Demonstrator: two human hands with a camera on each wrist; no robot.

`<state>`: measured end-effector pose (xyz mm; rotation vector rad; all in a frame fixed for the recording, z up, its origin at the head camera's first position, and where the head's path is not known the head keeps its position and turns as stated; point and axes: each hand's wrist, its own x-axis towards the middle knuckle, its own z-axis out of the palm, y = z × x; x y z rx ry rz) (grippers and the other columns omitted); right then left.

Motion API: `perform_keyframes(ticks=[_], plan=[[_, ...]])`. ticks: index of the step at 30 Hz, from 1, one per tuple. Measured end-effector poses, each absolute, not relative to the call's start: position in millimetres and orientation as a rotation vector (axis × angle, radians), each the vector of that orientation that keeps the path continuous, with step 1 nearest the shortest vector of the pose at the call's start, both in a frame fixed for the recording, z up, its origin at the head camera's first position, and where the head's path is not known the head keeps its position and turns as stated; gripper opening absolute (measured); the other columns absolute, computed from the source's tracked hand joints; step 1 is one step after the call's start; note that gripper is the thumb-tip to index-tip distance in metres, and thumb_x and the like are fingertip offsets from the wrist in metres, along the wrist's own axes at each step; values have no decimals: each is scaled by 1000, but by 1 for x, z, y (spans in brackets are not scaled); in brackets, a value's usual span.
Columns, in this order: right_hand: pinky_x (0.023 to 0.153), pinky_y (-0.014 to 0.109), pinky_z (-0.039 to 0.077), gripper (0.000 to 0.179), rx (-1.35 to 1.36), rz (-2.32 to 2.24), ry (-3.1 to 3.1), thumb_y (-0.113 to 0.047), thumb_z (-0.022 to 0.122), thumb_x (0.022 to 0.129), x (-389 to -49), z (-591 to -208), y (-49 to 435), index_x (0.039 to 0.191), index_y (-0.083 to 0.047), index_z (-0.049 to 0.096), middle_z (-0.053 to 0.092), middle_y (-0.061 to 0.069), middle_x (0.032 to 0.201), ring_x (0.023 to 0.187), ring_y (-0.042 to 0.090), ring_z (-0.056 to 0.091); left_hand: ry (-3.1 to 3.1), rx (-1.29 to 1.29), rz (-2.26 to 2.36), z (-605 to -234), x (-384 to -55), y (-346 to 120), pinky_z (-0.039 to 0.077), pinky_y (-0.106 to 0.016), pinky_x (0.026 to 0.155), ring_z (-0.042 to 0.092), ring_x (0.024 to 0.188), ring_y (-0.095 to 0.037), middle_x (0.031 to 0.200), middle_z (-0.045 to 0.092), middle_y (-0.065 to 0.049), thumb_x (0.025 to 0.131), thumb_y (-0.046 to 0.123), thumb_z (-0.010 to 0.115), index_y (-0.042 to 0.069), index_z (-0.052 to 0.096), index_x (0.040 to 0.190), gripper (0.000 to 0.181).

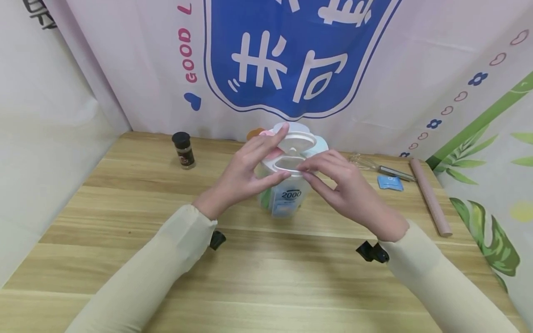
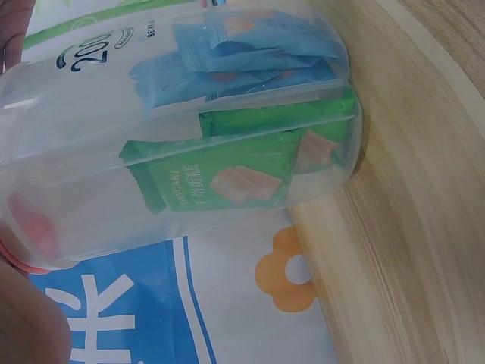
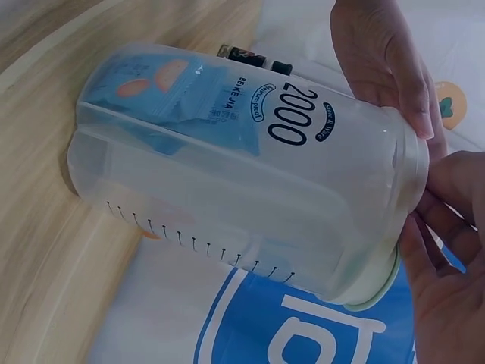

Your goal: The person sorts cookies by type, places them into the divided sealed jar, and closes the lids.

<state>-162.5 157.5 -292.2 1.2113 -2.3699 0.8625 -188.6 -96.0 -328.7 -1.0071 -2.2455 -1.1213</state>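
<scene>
A translucent storage canister [image 1: 287, 187] marked 2000 stands upright on the table, topped by several coloured flip lids. Its front lid [image 1: 300, 138] is raised, leaving an oval opening below. Blue packets [image 3: 178, 98] fill the lower front compartment, and green packets [image 2: 227, 178] show in the one beside it. My left hand [image 1: 247, 169] lies over the canister's left side, thumb stretched along the front rim and index finger straight beside the raised lid. At the right of the opening, my right hand [image 1: 341, 180] pinches the rim between thumb and fingertips.
A black-capped spice jar [image 1: 183, 150] stands at the back left. To the right lie a whisk [image 1: 385, 170], a single blue packet [image 1: 390, 182] and a pink rolling pin [image 1: 430, 199] near the table's edge. Printed cloth [image 1: 145, 92] hangs close behind the canister.
</scene>
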Motion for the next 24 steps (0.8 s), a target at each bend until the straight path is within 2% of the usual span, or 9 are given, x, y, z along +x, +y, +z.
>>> perform_keyframes(ticks=[5,8,11,16,18,21,24], plan=[[107,21,52,28,1196,928,-2310,5,72,94,-162,-297,165,119,-6,75,78,6,116,115,19,67,-2250,-998,-1125,-327,-188,-97,38,-51,127,52,144,-28,151,61,-9,91,25,83,13,37,162,86],[101,13,54,29,1177,1013,-2262,12,70,92,-162,-301,173,117,-3,75,78,11,112,110,13,68,-2265,-987,-1134,-327,-186,-97,37,-51,128,51,145,-28,153,60,-9,91,25,83,13,37,163,86],[95,11,57,26,1152,1080,-2243,14,68,92,-163,-304,182,113,0,76,78,14,109,105,6,69,-2271,-977,-1137,-326,-186,-98,36,-51,129,50,146,-27,154,59,-9,91,25,83,14,37,163,86],[91,8,57,21,1082,1081,-2309,12,67,94,-170,-316,207,107,-1,77,78,13,104,101,-6,67,-2264,-975,-1126,-326,-186,-97,34,-50,130,49,147,-27,153,60,-8,91,26,83,15,37,163,86],[88,6,56,20,1043,1029,-2383,9,66,96,-177,-325,220,107,-4,77,78,11,102,97,-6,67,-2263,-976,-1124,-326,-187,-97,34,-50,130,49,148,-27,153,60,-8,91,27,83,15,37,163,86],[84,12,59,16,964,884,-2558,2,66,100,-188,-339,242,109,-6,76,78,8,103,93,3,70,-2262,-982,-1126,-326,-187,-97,35,-49,129,50,146,-26,153,60,-7,91,27,83,15,37,163,86],[84,33,65,15,867,769,-2745,-3,64,103,-200,-354,266,114,-2,74,76,13,108,95,22,73,-2266,-988,-1131,-326,-187,-96,36,-48,129,51,146,-25,152,61,-7,91,27,83,15,37,163,86]])
